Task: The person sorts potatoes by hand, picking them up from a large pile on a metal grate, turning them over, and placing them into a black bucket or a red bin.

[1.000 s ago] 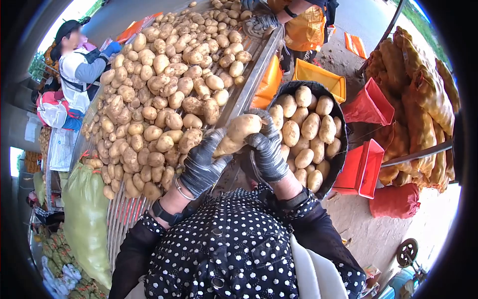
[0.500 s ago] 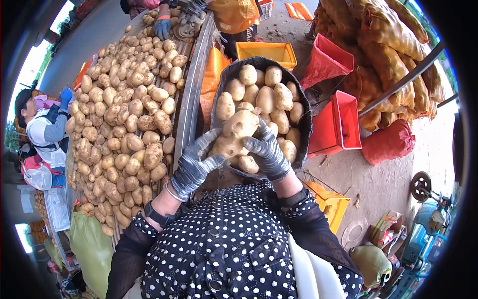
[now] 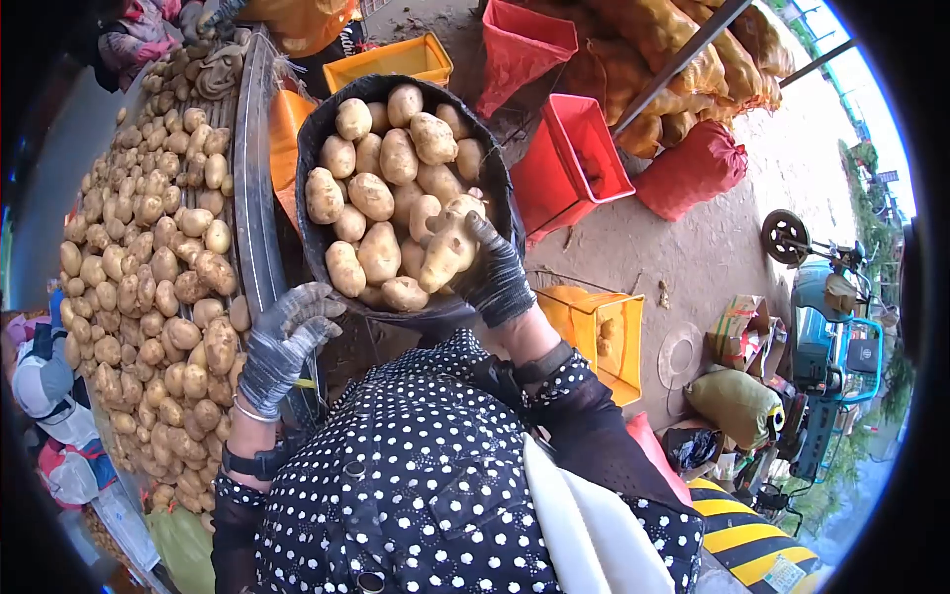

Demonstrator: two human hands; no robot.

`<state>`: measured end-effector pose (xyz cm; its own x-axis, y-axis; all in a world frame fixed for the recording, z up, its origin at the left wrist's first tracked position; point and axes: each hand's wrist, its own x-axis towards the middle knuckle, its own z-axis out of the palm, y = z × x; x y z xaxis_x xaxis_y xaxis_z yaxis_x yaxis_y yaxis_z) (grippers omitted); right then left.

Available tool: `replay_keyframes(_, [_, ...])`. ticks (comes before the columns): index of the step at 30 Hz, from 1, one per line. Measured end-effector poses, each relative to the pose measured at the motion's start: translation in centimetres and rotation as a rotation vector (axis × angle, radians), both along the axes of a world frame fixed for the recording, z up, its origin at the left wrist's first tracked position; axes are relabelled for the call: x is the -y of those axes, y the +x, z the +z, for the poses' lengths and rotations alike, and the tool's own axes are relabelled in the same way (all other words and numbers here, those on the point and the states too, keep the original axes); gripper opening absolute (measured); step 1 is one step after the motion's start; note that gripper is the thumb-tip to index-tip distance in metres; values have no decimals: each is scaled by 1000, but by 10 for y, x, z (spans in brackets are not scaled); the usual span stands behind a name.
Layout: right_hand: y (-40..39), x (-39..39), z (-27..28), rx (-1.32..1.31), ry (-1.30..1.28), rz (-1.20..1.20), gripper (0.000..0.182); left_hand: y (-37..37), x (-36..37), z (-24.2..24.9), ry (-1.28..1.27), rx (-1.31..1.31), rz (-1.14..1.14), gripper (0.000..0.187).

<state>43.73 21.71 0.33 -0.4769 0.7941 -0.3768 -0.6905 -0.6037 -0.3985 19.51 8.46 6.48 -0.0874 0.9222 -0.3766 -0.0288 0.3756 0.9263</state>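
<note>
Potato (image 3: 447,253) is lying against or just above other potatoes (image 3: 371,196) in the black tub (image 3: 498,163), while the right hand (image 3: 497,275) is gripping it with curled fingers, the left hand (image 3: 282,346) is hanging half-open and empty, and low, gentle handling is probably serving best against bruising.

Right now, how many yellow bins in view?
2. One yellow bin is just beyond the far side of the black tub; the other is on the ground to the right of the right hand. More could be hidden behind bags or people.
</note>
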Motion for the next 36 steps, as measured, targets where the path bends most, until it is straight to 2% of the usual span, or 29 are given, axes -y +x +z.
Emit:
replay_keyframes(1, [7,-6,-4,23,4,-129,57,-17,12,1,-23,-43,76,37])
replay_keyframes(2, [29,-24,-45,8,-29,-69,50,-37,28,-6,-23,-96,165,37])
replay_keyframes(3, [50,-40,-51,91,-133,-97,41,-56,46,-19,24,-38,337,35])
replay_keyframes(4, [74,-64,-65,135,-117,-110,33,-77,66,-29,75,-22,410,33])
replay_keyframes(5, [93,-88,-64,225,-147,-236,29,-95,83,-35,51,-46,469,32])
replay_keyframes(6, [116,-121,-67,175,-36,-239,24,-106,104,-37,25,-76,558,31])
replay_keyframes(7, [140,-162,-79,40,-64,-291,21,-105,113,-29,-9,-188,615,30])
replay_keyframes(8, [181,-218,-120,118,-45,-264,24,-101,122,-19,24,-131,690,30])
replay_keyframes(9, [146,-203,-60,568,-118,-445,33,-103,136,-26,132,-319,731,23])
replay_keyframes(10, [150,-230,-70,688,-185,-431,46,-113,153,-40,131,-468,698,25])
replay_keyframes(11, [133,-241,-68,703,-116,-367,55,-113,161,-38,78,-492,741,25])
replay_keyframes(12, [110,-254,-72,716,-70,-277,46,-108,168,-34,19,-801,805,28])
replay_keyframes(14, [45,-243,-86,504,81,-18,35,-110,185,-32,71,-1215,809,35])
replay_keyframes(15, [5,-236,-92,362,273,290,32,-109,194,-34,56,-1210,847,35])
replay_keyframes(16, [-53,-206,-73,209,452,587,29,-109,200,-36,-45,-1305,833,38])
replay_keyframes(17, [-110,-165,-55,488,380,424,34,-108,205,-38,-147,-1396,806,41])
replay_keyframes(18, [-164,-115,-15,655,418,443,33,-109,209,-40,-247,-1485,767,45])
replay_keyframes(19, [-200,-90,-7,569,597,615,30,-111,215,-57,-350,-1411,749,56])
replay_keyframes(20, [-230,-74,-8,491,742,787,27,-111,218,-62,-344,-1408,743,56])
replay_keyframes(22, [-288,-49,-33,520,1347,860,28,-112,218,-71,-403,-1376,734,67])
replay_keyframes(24, [-323,-33,-7,752,2083,894,29,-112,220,-82,-395,-1375,674,74])
replay_keyframes(27, [-370,-41,2,872,2010,992,26,-114,220,-81,-372,-1349,719,74])
replay_keyframes(28, [-386,-49,5,944,1902,928,25,-115,220,-79,-368,-1340,713,74])
replay_keyframes(30, [-424,-88,-11,977,2063,633,28,-116,220,-74,-389,-1274,693,74])
replay_keyframes(31, [-445,-109,-24,896,1983,581,28,-116,220,-76,-388,-1283,692,73])
replay_keyframes(32, [-463,-124,-19,1061,2059,561,27,-117,220,-77,-389,-1274,678,73])
replay_keyframes(33, [-479,-145,-23,1031,2112,547,27,-118,219,-77,-365,-1288,688,72])
replay_keyframes(35, [-510,-162,-17,1222,1996,653,27,-119,218,-75,-342,-1307,692,72])
replay_keyframes(36, [-531,-185,-42,1126,1868,708,28,-120,218,-75,-352,-1304,688,72])
